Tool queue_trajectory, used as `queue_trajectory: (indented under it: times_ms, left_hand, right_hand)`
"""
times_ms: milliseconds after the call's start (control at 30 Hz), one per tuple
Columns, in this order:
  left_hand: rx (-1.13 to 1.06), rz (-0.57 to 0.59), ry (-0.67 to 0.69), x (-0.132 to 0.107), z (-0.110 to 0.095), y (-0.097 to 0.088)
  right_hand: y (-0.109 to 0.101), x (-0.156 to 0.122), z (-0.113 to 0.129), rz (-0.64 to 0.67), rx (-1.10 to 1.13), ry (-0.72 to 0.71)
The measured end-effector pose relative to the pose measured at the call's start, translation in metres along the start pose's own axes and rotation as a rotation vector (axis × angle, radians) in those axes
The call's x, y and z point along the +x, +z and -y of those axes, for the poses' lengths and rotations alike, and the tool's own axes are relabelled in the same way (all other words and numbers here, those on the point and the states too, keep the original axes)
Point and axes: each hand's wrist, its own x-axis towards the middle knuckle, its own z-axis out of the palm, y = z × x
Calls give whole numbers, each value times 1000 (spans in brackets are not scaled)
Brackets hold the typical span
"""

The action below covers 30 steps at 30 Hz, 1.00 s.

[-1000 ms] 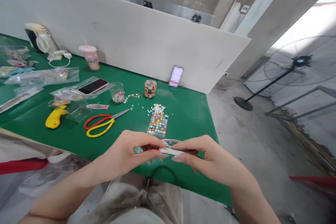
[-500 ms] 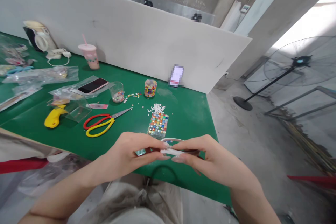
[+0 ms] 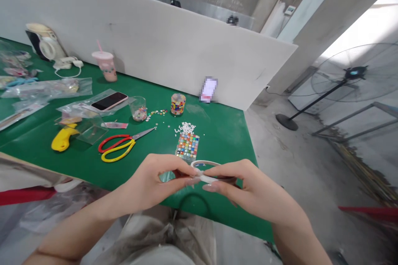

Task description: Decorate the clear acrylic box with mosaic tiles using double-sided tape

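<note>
Close to the table's front edge, my right hand (image 3: pixel 251 188) grips a white roll of tape (image 3: pixel 206 178) between thumb and fingers, its ring tilted with the hole facing up and away. From the other side, my left hand (image 3: pixel 155 180) pinches the near rim of the roll with thumb and index finger. Both sets of fingertips almost meet; what exactly lies under the left ones is hidden. Just beyond the hands is a sheet of colourful mosaic tiles (image 3: pixel 188 145), with a heap of small white pieces (image 3: pixel 187 127) behind it.
Left of the hands lie red-and-yellow scissors (image 3: pixel 120 149) and a yellow tool (image 3: pixel 64 138). Farther back stand a tile-covered jar (image 3: pixel 178 105), a clear cup with beads (image 3: pixel 139 112) and a pink drink cup (image 3: pixel 106 66). A phone (image 3: pixel 110 101) rests on plastic bags.
My left fingertips have closed together against the roll's rim, and the left wrist has risen slightly. The roll has tipped a little; my right hand stays nearly still.
</note>
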Motion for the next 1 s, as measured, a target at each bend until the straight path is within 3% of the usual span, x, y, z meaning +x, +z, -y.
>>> queue_trajectory:
  times_ms: [167,667,833,1000]
  left_hand:
    - [-133,30,-151,5,-1,2]
    - [-316,99,-231,3,5,1]
    - [-476,135,-352,2,7,-1]
    - [-525,35,-367,4,6,6]
  right_hand:
    - [-1,1,1,2,-34,7]
    - [1,4,2,5,-51,75]
    - [1,4,2,24,-73,100]
    - [3,5,3,13,-69,98]
